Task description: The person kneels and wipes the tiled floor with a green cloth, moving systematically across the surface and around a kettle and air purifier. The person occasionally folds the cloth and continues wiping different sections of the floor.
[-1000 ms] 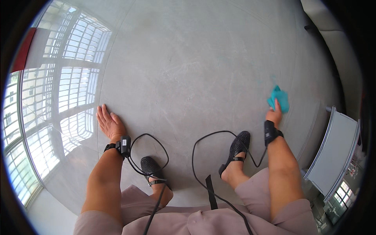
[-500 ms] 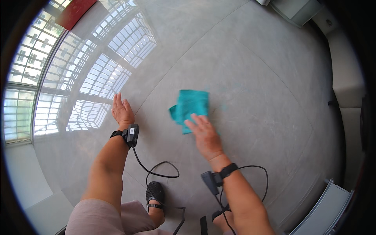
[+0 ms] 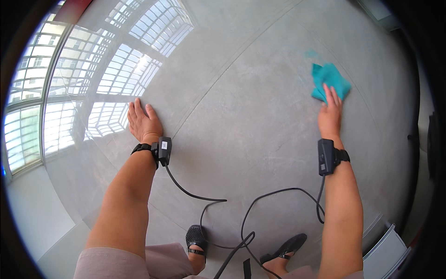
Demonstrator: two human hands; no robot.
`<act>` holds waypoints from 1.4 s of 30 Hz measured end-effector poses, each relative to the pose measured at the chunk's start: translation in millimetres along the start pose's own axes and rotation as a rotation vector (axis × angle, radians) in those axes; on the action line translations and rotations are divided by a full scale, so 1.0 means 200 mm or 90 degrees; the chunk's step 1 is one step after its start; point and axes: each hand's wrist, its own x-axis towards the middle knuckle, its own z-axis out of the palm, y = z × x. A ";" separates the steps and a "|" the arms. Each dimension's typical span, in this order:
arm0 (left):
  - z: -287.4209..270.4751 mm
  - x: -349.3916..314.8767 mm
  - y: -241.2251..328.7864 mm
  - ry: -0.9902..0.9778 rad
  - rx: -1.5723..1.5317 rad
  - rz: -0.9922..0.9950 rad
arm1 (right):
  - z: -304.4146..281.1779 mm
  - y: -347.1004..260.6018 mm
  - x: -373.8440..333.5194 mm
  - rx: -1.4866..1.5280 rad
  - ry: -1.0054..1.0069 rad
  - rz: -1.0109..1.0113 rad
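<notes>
A turquoise cloth (image 3: 332, 79) lies crumpled on the grey floor (image 3: 251, 135), toward the right. My right hand (image 3: 330, 114) presses it from the near side, with its fingers stretched out on the cloth; the thumb is not clear to see. Farther left, my left hand (image 3: 144, 122) rests palm down with the fingers spread and nothing in it. Each wrist carries a strapped black device, one at the left wrist (image 3: 163, 151) and one at the right wrist (image 3: 326, 157).
Black cables (image 3: 260, 200) run from the wrists across the floor between my shoes (image 3: 196, 237). Barred windows (image 3: 28, 88) stand along the left, mirrored in the glossy floor. A white-grey piece of furniture (image 3: 388, 253) sits at lower right, and dark edging borders the right side.
My right hand has moved away to the right and farther out, taking the turquoise cloth along. My left hand stays down in nearly the same place. The view has shifted slightly.
</notes>
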 end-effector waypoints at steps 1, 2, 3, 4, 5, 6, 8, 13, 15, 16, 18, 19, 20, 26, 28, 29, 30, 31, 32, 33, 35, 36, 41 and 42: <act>-0.01 -0.01 0.01 -0.002 -0.002 -0.006 | -0.08 0.14 -0.08 -0.058 -0.007 0.125; -0.01 -0.02 0.02 -0.002 0.005 -0.005 | -0.17 0.27 -0.18 -0.104 -0.022 0.216; -0.01 -0.04 0.02 0.002 0.008 -0.005 | -0.27 0.38 -0.31 -0.139 -0.047 0.294; 0.00 -0.05 0.02 -0.008 0.012 -0.012 | -0.38 0.45 -0.43 -0.141 -0.085 0.364; 0.00 -0.06 0.02 -0.004 0.000 -0.009 | -0.47 0.49 -0.50 -0.109 -0.151 0.512; 0.00 -0.07 0.02 -0.003 0.002 -0.014 | -0.58 0.51 -0.55 -0.013 -0.202 0.693; 0.00 -0.07 0.02 0.004 -0.009 -0.008 | -0.68 0.42 -0.53 0.082 -0.174 0.842; -0.04 -0.04 0.04 -0.064 -0.007 -0.036 | -0.61 -0.30 -0.23 0.405 -0.122 0.556; -0.05 -0.04 0.04 -0.069 -0.016 -0.033 | -0.51 -0.67 -0.13 0.234 -0.162 0.297; -0.05 -0.04 0.04 -0.094 -0.010 -0.046 | -0.47 -0.84 -0.08 0.214 -0.197 0.248; -0.04 -0.05 0.04 -0.059 -0.027 -0.027 | -0.29 -1.13 0.02 0.215 -0.225 0.068; -0.03 -0.06 0.04 -0.051 -0.024 -0.021 | -0.20 -1.25 0.07 0.220 -0.213 -0.075; -0.02 -0.07 0.03 -0.039 -0.025 -0.015 | -0.09 -1.35 0.11 0.198 -0.241 -0.142; 0.01 -0.08 0.03 0.001 -0.020 0.015 | 0.36 -1.50 0.22 0.128 -0.336 -0.415; 0.00 -0.08 0.03 -0.011 -0.016 0.015 | 0.42 -1.41 0.28 0.105 -0.349 -0.421; 0.00 -0.09 0.03 -0.008 -0.011 0.010 | 0.45 -1.34 0.33 0.122 -0.278 -0.415; -0.01 -0.09 0.04 -0.011 -0.012 0.010 | 0.47 -1.25 0.39 0.117 -0.240 -0.393; -0.01 -0.09 0.04 -0.008 -0.016 0.016 | 0.48 -1.13 0.46 0.089 -0.189 -0.342; -0.02 -0.09 0.04 -0.018 -0.018 0.014 | 0.48 -0.97 0.52 0.039 -0.161 -0.293; -0.02 -0.09 0.04 -0.024 -0.019 0.011 | 0.45 -0.78 0.57 0.034 -0.138 -0.232; -0.03 -0.09 0.05 -0.033 -0.007 -0.002 | 0.31 -0.33 0.52 -0.065 -0.093 -0.097; -0.04 -0.09 0.05 -0.030 -0.015 0.001 | 0.21 -0.10 0.47 -0.123 -0.090 -0.051; -0.08 -0.09 0.06 -0.051 -0.051 -0.006 | -0.20 0.61 0.46 -0.101 -0.272 0.521; -0.10 -0.09 0.06 -0.052 -0.049 -0.012 | -0.19 0.57 0.56 -0.036 -0.223 0.569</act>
